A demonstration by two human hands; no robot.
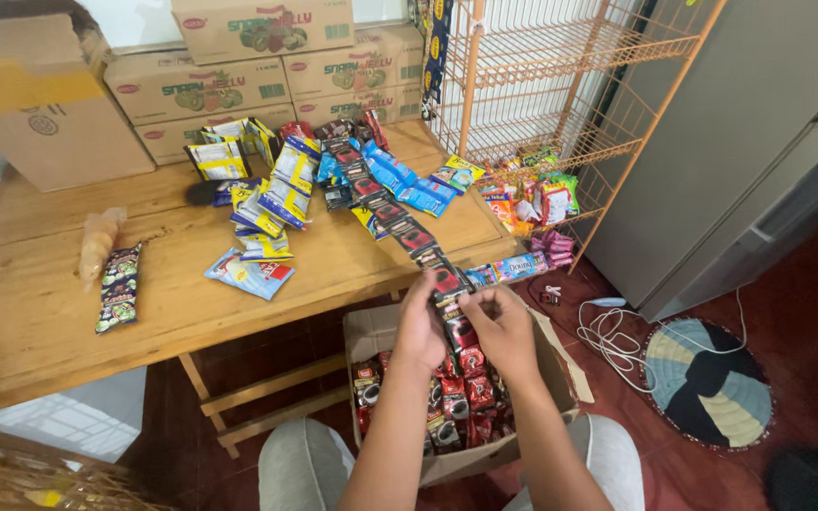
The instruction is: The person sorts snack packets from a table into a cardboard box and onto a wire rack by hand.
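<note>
Right now I have both hands pinched on a sachet strip, a red-and-black chain running from the table down into the box between my knees. My left hand grips the strip at the table edge with fingers closed around it; my right hand clamps thumb and fingers on it just beside the left. More red sachets fill the box. Blue and yellow packets lie scattered on the table, cartons stacked behind, an orange rack to the right.
</note>
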